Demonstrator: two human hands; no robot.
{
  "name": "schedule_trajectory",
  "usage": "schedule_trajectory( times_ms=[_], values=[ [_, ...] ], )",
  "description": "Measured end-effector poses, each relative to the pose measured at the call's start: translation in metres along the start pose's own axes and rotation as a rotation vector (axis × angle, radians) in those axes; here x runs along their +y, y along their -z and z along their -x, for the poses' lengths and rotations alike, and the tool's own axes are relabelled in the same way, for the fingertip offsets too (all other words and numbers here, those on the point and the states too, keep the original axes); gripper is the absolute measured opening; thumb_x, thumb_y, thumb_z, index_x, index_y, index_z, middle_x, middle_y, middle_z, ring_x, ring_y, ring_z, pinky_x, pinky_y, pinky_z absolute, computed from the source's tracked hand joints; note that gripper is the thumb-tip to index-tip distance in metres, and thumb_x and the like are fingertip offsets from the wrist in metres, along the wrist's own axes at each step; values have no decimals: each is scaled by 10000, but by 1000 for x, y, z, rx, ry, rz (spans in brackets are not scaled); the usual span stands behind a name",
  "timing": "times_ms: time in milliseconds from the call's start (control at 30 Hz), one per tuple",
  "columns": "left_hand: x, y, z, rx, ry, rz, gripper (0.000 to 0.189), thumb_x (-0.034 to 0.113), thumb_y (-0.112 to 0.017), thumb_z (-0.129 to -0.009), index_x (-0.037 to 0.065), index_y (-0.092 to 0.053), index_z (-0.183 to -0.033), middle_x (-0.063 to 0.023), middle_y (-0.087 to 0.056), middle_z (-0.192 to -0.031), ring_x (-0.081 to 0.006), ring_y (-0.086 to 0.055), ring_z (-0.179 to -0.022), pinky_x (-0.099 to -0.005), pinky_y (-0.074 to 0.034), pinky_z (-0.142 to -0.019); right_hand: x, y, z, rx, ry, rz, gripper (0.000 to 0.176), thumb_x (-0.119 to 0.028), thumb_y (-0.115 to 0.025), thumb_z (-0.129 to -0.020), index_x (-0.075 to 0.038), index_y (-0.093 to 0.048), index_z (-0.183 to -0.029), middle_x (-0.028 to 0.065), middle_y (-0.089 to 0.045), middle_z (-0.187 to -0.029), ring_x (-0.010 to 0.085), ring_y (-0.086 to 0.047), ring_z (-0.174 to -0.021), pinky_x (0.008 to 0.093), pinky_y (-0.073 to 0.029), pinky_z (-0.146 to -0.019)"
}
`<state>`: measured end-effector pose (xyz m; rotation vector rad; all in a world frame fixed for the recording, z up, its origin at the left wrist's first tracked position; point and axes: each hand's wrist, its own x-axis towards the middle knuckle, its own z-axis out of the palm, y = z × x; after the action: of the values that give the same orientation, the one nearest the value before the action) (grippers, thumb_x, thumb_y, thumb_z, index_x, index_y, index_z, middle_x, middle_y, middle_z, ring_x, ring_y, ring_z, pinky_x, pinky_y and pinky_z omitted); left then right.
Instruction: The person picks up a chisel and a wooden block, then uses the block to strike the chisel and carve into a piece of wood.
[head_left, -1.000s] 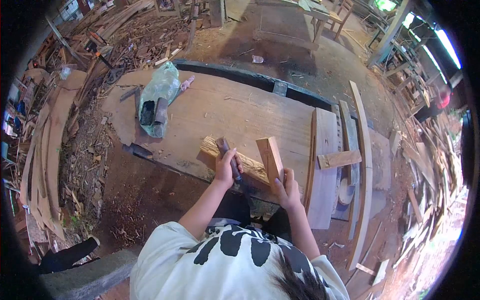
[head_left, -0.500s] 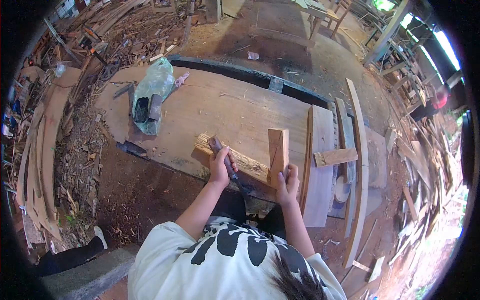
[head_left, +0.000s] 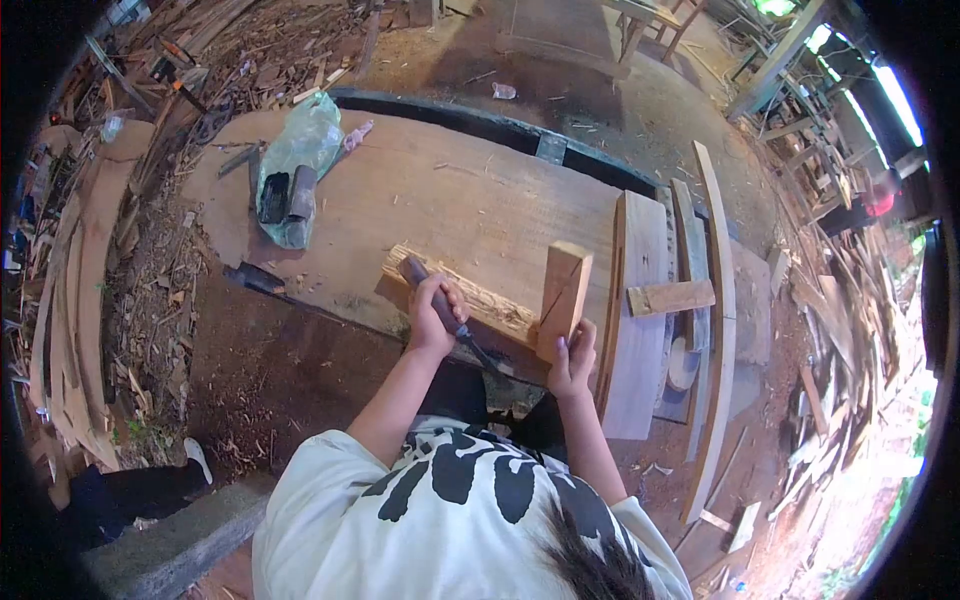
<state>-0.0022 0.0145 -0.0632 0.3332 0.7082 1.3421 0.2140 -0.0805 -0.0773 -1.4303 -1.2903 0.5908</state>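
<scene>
My left hand [head_left: 437,315] is wrapped round the dark wooden handle of a chisel [head_left: 415,270], whose metal blade slants down to the right toward my lap. Beyond that hand lies a rough-hewn length of wood [head_left: 480,297] with a chipped top face. Its right end meets a smooth wooden block [head_left: 565,295] that stands up, leaning slightly right, with a dark line across one face. My right hand [head_left: 572,365] grips this block low on its right side, thumb on the near face. Both pieces are at the near edge of a broad wooden board [head_left: 420,190].
A clear green plastic bag [head_left: 303,140] with dark objects on it lies at the board's left. Planks [head_left: 640,380] and a short offcut [head_left: 672,297] lie at the right. A person's leg [head_left: 150,500] shows at lower left, another person [head_left: 860,215] far right. Scrap wood surrounds the area.
The view has tipped slightly, shifting the surroundings upward. The block's top has swung a little right, showing more of its marked face. The chisel's handle end has moved slightly left.
</scene>
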Motion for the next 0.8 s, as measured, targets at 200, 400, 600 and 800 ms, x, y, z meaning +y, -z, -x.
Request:
schedule_trajectory(
  times_ms=[200, 400, 600, 800],
  values=[
    [40, 10, 10, 23, -146, 262, 253, 337, -519, -916, 135, -451, -779, -13, -442, -623, -145, -433, -508, -300, -383, -461, -8, 0, -9, -3, -139, 79, 409, -264, -547, -968, -6, -430, -1263, 114, -601, -993, 160, -559, -948, 305, -449, -833],
    [102, 2, 29, 20, -572, 206, 248, 334, -508, -920, 126, -471, -790, -12, -430, -636, -136, -422, -517, -272, -387, -442, -4, 6, -22, -93, -228, 95, 405, -302, -534, -949, -26, -459, -1236, 241, -647, -946, 369, -656, -882, 436, -493, -780],
    [129, -14, 39, -97, -977, -8, 232, 328, -511, -931, 123, -481, -826, -14, -460, -652, -140, -452, -535, -281, -412, -484, 6, 5, -15, -52, -150, 52, 409, -304, -541, -946, -17, -467, -1228, 232, -655, -915, 330, -662, -873, 405, -497, -765],
    [122, -18, 39, -177, -1015, -118, 210, 295, -502, -954, 106, -486, -864, -38, -478, -687, -156, -473, -571, -298, -407, -493, 16, 14, -7, -10, -200, 39, 427, -286, -562, -940, -16, -455, -1253, 219, -652, -930, 286, -653, -900, 380, -494, -793]
  ],
)
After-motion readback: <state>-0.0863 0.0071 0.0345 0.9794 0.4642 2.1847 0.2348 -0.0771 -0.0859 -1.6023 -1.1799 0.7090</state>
